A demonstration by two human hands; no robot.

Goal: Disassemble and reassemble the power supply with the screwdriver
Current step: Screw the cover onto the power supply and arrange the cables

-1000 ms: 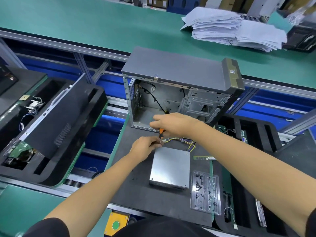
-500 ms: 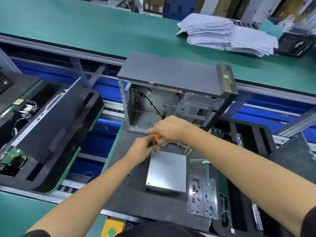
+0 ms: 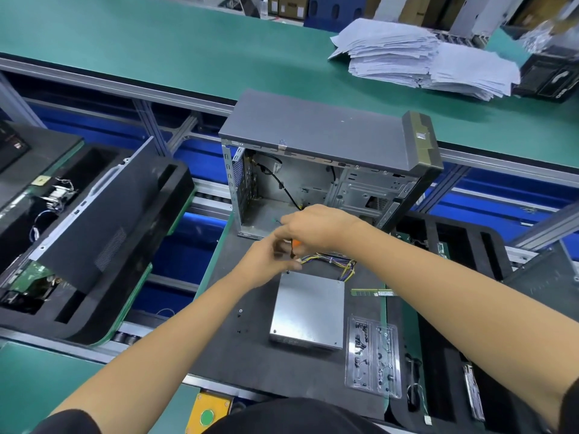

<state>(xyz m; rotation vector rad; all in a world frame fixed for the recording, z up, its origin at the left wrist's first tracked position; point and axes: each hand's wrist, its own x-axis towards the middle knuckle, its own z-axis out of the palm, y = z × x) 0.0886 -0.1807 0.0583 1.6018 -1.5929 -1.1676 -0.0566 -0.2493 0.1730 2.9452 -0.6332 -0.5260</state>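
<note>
A silver power supply [image 3: 308,310] lies flat on the black foam mat [image 3: 238,349], its yellow and purple cable bundle [image 3: 336,261] trailing off the far edge. My right hand [image 3: 316,227] grips a screwdriver with an orange handle [image 3: 295,243], held upright over the unit's far left corner. My left hand [image 3: 266,266] sits just below, fingers blurred and curled near the screwdriver's shaft; its hold is unclear. Behind stands the open grey computer case [image 3: 316,142].
A clear plastic tray of screws [image 3: 372,355] lies right of the power supply, a green memory stick [image 3: 372,292] above it. Loose screws [image 3: 240,311] dot the mat. A black foam carrier with a side panel [image 3: 94,233] sits left. Paper stacks [image 3: 423,57] lie on the far green bench.
Both hands stay at the power supply's far left corner with the screwdriver. My left hand's fingers have moved and are now blurred. The view has shifted slightly.
</note>
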